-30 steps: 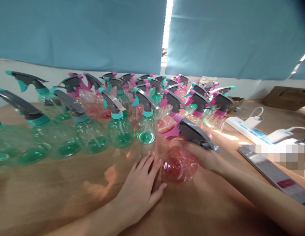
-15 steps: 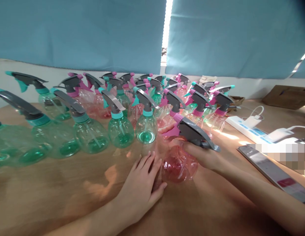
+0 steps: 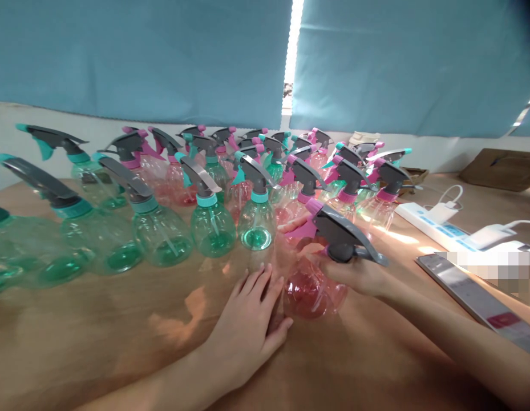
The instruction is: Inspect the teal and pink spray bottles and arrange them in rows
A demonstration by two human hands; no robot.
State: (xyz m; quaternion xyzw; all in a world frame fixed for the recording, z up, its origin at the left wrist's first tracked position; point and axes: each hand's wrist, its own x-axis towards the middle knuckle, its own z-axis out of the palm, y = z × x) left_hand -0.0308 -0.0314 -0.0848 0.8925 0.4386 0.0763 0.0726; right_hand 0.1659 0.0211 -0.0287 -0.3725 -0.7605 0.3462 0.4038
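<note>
My right hand [image 3: 363,274] is wrapped round the neck of a pink spray bottle [image 3: 310,291], one finger reaching out by its pink trigger. The bottle has a clear pink body and a grey and pink spray head pointing up and to the left. Flat on the brown table [image 3: 162,359] lies my left hand [image 3: 251,308], fingers a little apart, just left of the pink bottle and holding nothing. Ahead of it stands a green spray bottle [image 3: 256,222] with a turquoise collar.
Green spray bottles [image 3: 162,240] line the left side, with pink and green ones crowded behind. To the right are a white power strip [image 3: 423,222] with plugs and cables, a phone [image 3: 474,297] and a brown box [image 3: 500,168]. Blue blinds [image 3: 140,57] hang behind.
The view has shifted slightly, so everything sits a little further right. My right hand still grips the pink spray bottle, and my left hand stays flat on the table.
</note>
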